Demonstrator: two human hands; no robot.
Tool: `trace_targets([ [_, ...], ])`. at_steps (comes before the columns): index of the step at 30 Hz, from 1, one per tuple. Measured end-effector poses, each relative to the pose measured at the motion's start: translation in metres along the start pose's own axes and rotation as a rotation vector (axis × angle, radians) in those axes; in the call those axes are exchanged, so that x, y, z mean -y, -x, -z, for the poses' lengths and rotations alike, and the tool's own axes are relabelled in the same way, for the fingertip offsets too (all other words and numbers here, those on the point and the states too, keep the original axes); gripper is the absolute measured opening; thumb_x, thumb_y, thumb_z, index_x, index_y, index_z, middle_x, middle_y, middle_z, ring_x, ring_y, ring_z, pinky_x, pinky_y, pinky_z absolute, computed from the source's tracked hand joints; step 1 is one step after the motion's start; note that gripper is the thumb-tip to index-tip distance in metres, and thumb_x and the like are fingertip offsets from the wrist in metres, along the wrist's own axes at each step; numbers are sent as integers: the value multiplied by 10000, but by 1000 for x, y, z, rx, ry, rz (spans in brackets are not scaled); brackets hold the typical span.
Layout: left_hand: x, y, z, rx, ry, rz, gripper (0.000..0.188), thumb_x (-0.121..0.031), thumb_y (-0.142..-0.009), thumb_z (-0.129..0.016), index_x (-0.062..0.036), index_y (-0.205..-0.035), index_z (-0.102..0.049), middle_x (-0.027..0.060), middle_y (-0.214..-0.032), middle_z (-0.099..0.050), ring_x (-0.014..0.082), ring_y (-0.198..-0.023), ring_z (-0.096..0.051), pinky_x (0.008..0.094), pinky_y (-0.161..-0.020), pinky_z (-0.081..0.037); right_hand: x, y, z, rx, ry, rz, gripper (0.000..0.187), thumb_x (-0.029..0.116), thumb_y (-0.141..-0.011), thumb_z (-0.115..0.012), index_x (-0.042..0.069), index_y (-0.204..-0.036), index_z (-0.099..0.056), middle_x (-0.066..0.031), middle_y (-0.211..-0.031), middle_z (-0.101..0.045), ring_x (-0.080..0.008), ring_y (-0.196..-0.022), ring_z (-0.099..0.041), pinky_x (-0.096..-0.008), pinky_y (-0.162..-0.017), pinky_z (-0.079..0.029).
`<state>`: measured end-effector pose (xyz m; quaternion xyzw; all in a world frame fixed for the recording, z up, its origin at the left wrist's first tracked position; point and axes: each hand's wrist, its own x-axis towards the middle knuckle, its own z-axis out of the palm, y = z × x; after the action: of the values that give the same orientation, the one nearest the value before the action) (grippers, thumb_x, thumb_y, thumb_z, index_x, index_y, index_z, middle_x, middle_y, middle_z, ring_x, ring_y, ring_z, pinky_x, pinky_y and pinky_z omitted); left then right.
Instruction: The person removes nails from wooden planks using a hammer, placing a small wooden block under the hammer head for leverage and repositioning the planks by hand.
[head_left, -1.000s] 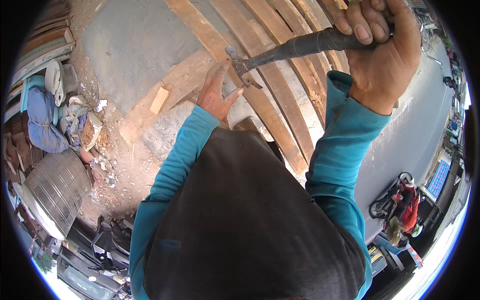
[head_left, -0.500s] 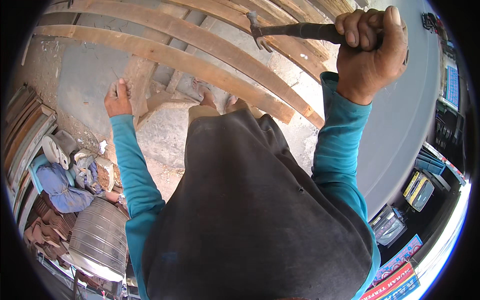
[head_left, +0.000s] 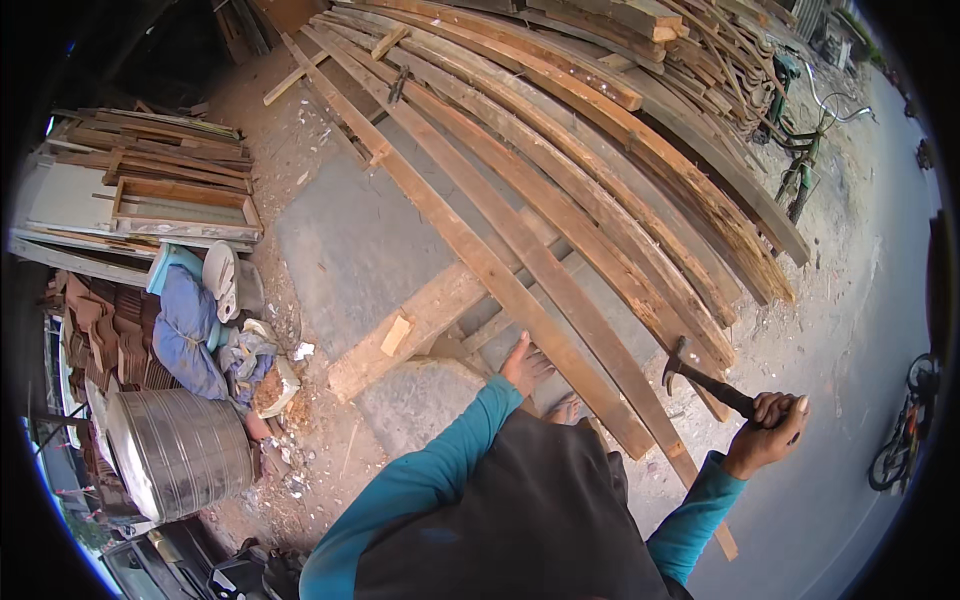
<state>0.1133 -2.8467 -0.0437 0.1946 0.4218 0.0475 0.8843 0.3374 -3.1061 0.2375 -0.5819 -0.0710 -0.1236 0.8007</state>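
My right hand is closed round the dark handle of a claw hammer, its head pointing left over the near ends of the long planks. My left hand is open, fingers stretched out, at the near edge of the closest plank; whether it touches the wood I cannot tell. Beneath that plank a thick beam runs crosswise, with a small pale wood block lying on it. A second long plank lies just beyond the first.
Several more long planks lie side by side farther off. A bicycle stands at the far right. On the left are a ribbed metal drum, a blue cloth bundle, stacked roof tiles and wooden frames.
The view has swung, showing more planks and the yard. My left hand has come from the far left to the near plank, its fingers opening. The raised hammer is now lower.
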Motion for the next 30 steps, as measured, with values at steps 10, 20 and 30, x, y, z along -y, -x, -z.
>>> trace_targets([
  [10, -7, -43, -27, 34, 169, -275, 719, -620, -904, -650, -94, -1376, -520, 124, -1264, -620, 303, -1085, -638, 512, -918, -542, -16, 0, -1, 258, 174, -32, 301, 210, -1025, -542, 23, -791, -512, -51, -627, -548, -134, -527, -492, -293, -518, -406],
  [20, -28, -18, -19, -354, -281, -261, 726, -579, -908, -615, -101, -1429, -452, 148, -1296, -556, 332, -1170, -575, 545, -915, -530, -15, 20, 45, 153, 75, -79, 279, 217, -1031, -583, 37, -819, -580, -1, -673, -512, -72, -620, -479, -268, -561, -391],
  [30, -33, -64, -7, -110, -195, -206, 609, -479, -872, -737, -49, -1257, -546, 134, -1217, -565, 262, -1164, -549, 413, -1062, -431, -22, -8, 42, 479, 162, 125, 162, 132, -981, -606, 21, -865, -581, -97, -692, -550, -168, -588, -528, -345, -550, -416],
])
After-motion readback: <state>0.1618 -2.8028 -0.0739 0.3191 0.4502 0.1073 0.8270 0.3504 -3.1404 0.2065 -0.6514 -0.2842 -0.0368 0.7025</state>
